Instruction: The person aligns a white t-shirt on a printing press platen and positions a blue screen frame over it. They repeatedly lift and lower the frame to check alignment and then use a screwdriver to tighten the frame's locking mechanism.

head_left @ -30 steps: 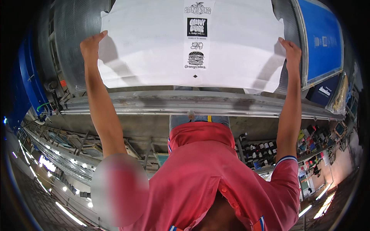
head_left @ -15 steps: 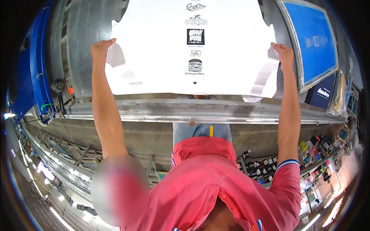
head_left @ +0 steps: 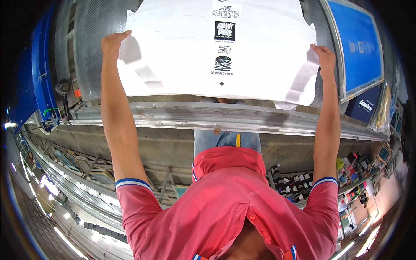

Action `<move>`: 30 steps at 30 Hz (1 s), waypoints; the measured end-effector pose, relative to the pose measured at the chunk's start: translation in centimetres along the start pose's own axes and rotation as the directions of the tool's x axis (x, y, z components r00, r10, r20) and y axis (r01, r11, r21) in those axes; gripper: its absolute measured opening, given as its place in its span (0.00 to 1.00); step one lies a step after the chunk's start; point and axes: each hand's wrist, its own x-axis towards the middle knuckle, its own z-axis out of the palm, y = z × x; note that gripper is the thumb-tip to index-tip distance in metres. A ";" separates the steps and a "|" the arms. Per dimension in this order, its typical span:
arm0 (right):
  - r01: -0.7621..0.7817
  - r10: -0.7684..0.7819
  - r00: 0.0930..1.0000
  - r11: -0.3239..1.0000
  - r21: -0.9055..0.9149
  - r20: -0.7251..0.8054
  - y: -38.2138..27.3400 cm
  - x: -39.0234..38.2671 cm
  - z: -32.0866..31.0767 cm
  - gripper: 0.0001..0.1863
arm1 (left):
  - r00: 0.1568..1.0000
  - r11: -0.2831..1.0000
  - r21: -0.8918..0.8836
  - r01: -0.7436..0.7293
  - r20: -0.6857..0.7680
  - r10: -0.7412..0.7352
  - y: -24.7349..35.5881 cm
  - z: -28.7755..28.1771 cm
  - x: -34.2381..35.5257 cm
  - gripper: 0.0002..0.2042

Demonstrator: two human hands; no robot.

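While the person's left hand (head_left: 113, 43) pinches the cloth (head_left: 173, 56) by its left edge, the right hand (head_left: 324, 56) pinches the right edge. From here I see it spread between them over the table (head_left: 93, 60), white, black prints (head_left: 223, 63) mid-cloth, near edge close to the rail (head_left: 173, 118). Blue screen (head_left: 356, 50) at right.

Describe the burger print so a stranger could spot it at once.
Find the white fabric spread between the left hand and the right hand. Down its middle runs a column of black prints; near the lower end is the burger print, the only visible one drawn as stacked layers.
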 end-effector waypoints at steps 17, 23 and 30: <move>-0.015 0.019 0.998 0.998 0.065 -0.061 -1.0 -1.1 0.3 0.18 | 0.993 0.991 -0.102 -0.088 -0.083 0.080 0.4 0.3 -2.1 0.14; -0.053 0.055 0.997 0.998 0.033 -0.062 -0.4 -1.7 0.0 0.15 | 0.990 0.996 0.017 -0.088 -0.111 0.089 0.3 0.1 -3.2 0.12; -0.122 0.120 0.992 0.991 -0.045 -0.045 -2.2 -2.5 -0.5 0.15 | 0.991 0.996 0.081 0.023 -0.130 -0.013 1.8 0.0 -3.9 0.13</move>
